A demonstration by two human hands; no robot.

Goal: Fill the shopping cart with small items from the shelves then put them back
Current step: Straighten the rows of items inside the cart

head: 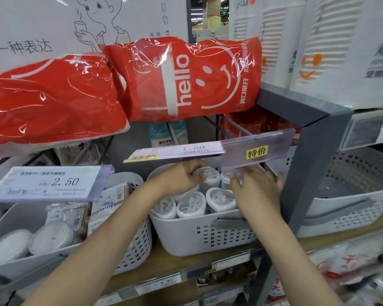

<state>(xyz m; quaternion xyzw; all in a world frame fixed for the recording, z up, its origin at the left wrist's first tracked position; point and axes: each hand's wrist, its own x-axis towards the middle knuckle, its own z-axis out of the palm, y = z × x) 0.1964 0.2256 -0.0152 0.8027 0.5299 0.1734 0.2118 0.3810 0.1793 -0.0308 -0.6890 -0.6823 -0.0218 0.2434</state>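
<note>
A white perforated basket [199,237] on the wooden shelf holds several small clear heart-shaped tubs with white lids [191,204]. My left hand [179,177] reaches into the back of the basket, fingers curled round one tub [208,174]. My right hand [257,191] is at the basket's right side, thumb and fingers closing round another tub [227,178]. No shopping cart is in view.
Two price tags [252,152] hang just above my hands. Red "hello" bags [186,78] lie on the rack overhead. A basket of swab packs [131,246] stands left, a tray with round tubs [31,244] further left. A grey post [307,173] and another basket [349,208] flank the right.
</note>
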